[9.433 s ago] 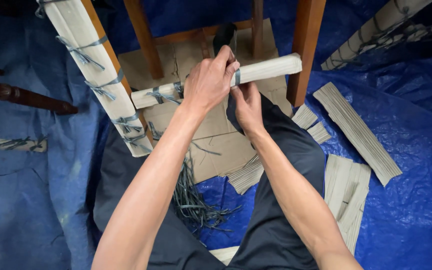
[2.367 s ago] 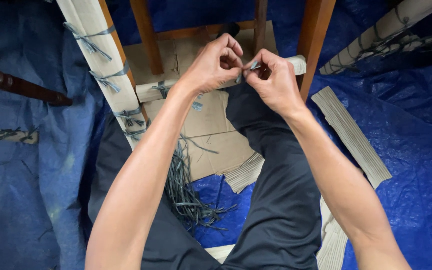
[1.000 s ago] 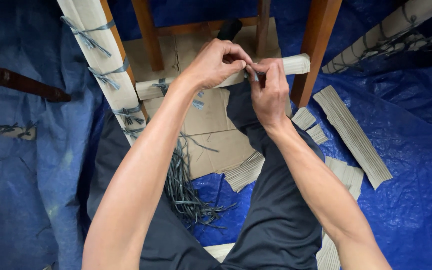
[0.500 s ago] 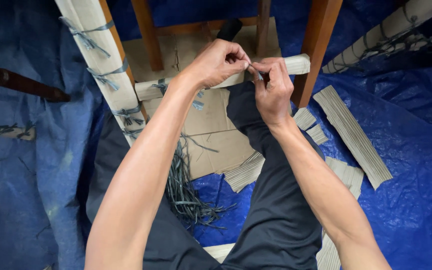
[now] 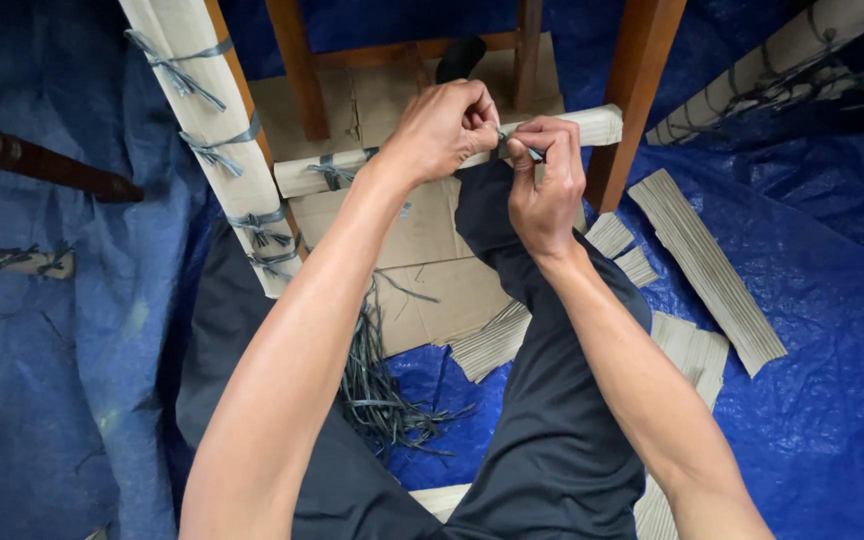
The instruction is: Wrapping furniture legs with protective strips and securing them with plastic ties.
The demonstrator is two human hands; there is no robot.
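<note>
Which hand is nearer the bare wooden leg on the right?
Right. The right hand sits just beside the wooden leg; the left hand is farther along the wrapped rail.

Since the earliest picture, the right hand (image 5: 544, 190) has been brought up from under the cardboard-wrapped rung (image 5: 452, 155) to its top, where the grey strap (image 5: 517, 146) is now pinched between both hands, the left hand (image 5: 442, 128) having been shifted slightly upward.

Wrapped rung (image 5: 582, 124) w/ both hands is sitting boxed betw. wrapped leg (image 5: 207, 130) at left & bare leg (image 5: 637, 90) at right; blue tarp (image 5: 812, 300) lying open lower right.
</note>
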